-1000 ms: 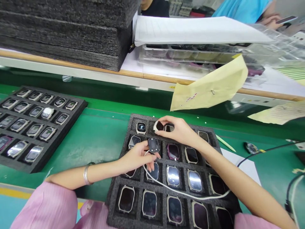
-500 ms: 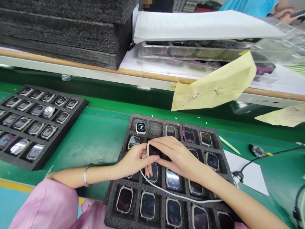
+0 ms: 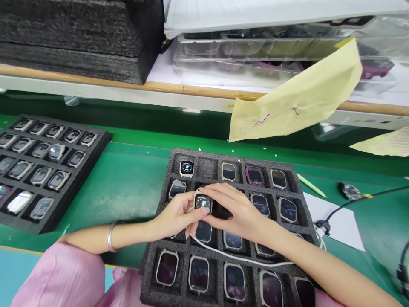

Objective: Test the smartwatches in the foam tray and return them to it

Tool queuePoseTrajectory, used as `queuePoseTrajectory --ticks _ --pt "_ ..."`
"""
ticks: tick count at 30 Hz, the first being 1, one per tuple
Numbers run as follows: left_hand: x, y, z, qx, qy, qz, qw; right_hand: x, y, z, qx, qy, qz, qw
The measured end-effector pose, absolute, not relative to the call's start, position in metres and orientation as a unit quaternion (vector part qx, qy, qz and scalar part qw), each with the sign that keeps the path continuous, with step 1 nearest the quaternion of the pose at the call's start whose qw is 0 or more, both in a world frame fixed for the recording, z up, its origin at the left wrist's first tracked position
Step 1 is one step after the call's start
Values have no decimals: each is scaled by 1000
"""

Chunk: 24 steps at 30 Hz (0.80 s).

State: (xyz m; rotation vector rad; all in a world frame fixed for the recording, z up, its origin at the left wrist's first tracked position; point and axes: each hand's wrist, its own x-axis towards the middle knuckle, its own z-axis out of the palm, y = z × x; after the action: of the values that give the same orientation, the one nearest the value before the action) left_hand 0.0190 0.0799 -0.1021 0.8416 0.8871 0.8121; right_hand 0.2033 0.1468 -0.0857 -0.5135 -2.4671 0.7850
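Observation:
Both my hands meet over a black foam tray (image 3: 179, 273) of smartwatch bodies on the green belt. My left hand (image 3: 174, 215) pinches a pale-cased watch body (image 3: 202, 202) whose screen is lit. My right hand (image 3: 236, 209) closes on the same watch from the right, fingers curled over it. A white cable (image 3: 243, 258) runs from under my hands across the tray toward the right. One watch at the tray's far left corner (image 3: 186, 167) also has a lit screen; the pocket beside it (image 3: 207, 169) is empty.
A second foam tray (image 3: 96, 147) of watches lies at the left. Behind, a raised shelf carries stacked black foam sheets (image 3: 73, 38), clear plastic trays (image 3: 255, 47) under white paper, and a hanging yellow envelope (image 3: 297, 100). A black cable (image 3: 348, 204) and white paper lie at right.
My right hand came back from the tray's far row with a watch body and joined my left hand. The watch between my hands now shows a lit screen.

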Motion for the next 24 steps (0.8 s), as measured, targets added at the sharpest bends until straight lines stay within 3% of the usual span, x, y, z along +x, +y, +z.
queuePoseTrajectory --ticks 13,24 --pt "19 76 -103 413 422 356 724 204 144 -84 -194 -890 332 245" --pt "19 75 -103 426 432 349 714 206 141 -87 -192 -906 292 239"
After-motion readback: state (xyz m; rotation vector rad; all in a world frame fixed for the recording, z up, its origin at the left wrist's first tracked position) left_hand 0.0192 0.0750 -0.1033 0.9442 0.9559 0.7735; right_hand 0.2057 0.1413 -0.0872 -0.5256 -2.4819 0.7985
